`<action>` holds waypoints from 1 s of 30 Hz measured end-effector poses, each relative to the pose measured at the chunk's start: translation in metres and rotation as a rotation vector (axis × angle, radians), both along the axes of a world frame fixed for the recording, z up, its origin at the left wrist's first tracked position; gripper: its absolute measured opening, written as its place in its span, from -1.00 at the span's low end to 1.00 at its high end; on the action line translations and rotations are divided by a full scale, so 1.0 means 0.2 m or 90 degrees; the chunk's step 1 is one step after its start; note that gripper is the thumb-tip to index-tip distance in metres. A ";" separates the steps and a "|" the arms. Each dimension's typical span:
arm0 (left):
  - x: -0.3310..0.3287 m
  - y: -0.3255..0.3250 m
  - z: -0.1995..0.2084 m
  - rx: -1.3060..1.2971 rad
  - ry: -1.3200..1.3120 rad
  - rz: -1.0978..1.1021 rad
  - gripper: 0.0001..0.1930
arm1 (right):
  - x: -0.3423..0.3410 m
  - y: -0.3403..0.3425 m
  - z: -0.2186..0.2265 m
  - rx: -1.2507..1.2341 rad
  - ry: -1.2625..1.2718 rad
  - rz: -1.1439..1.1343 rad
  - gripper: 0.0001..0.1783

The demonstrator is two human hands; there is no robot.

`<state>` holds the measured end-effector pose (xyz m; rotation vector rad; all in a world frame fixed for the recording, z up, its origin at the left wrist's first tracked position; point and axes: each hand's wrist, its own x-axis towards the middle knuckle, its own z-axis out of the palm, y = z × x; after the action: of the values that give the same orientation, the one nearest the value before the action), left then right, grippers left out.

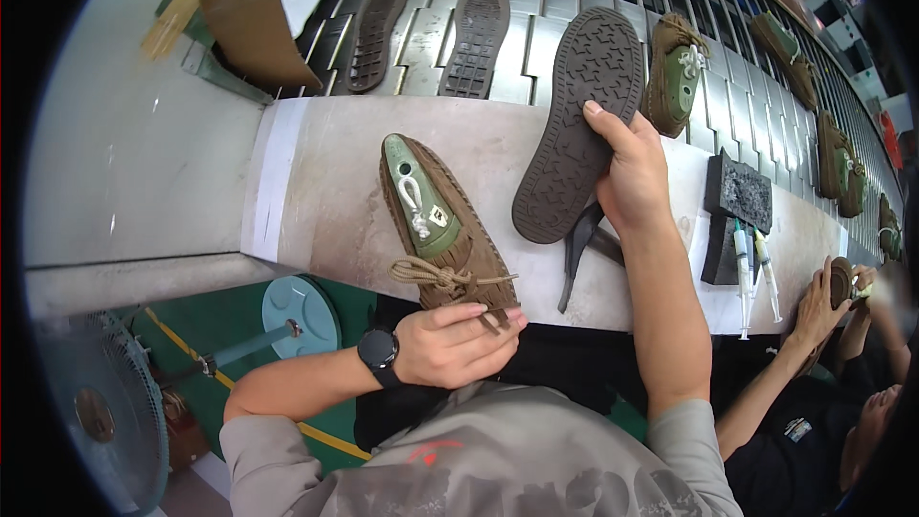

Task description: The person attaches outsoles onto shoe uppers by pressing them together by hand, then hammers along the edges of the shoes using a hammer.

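My left hand (458,347), wearing a dark watch, is closed on the near end of a brown moccasin shoe (469,239). The shoe lies upright near the table's front edge, its tan lace tied in a bow and a green last with a white cord loop filling its opening. In my right hand (634,168) is a dark brown rubber shoe sole (582,120), tilted up, star-patterned tread showing. My thumb presses on the tread; the other fingers are hidden behind the sole. Beneath that wrist lies a dark tool (577,247), partly covered, its kind unclear.
Beyond the table (325,182) runs a slatted metal conveyor (522,14) bearing soles (476,38) and lasted shoes (676,77). Syringes (743,268) and a black foam block (742,190) lie at right. A co-worker's hands (818,311) work farther right; a fan (100,412) stands lower left.
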<state>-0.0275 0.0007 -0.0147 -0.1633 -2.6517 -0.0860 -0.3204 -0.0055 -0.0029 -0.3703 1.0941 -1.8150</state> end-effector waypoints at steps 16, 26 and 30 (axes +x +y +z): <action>0.09 0.06 -0.20 -0.072 0.109 0.076 -0.70 | 0.24 0.64 -0.18 -0.124 -0.033 0.007 -0.65; 0.02 -0.26 0.64 0.556 0.342 -0.024 -0.67 | 0.21 0.69 -0.22 -0.227 -0.066 -0.007 -0.64; -0.01 -0.66 0.52 0.773 0.244 0.016 -0.57 | 0.23 0.65 -0.20 -0.250 -0.069 0.012 -0.63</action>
<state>-0.0302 -0.1307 0.0888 0.2364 -1.8181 -1.4187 -0.2745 0.1251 -0.0425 -0.5036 0.6531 -2.0067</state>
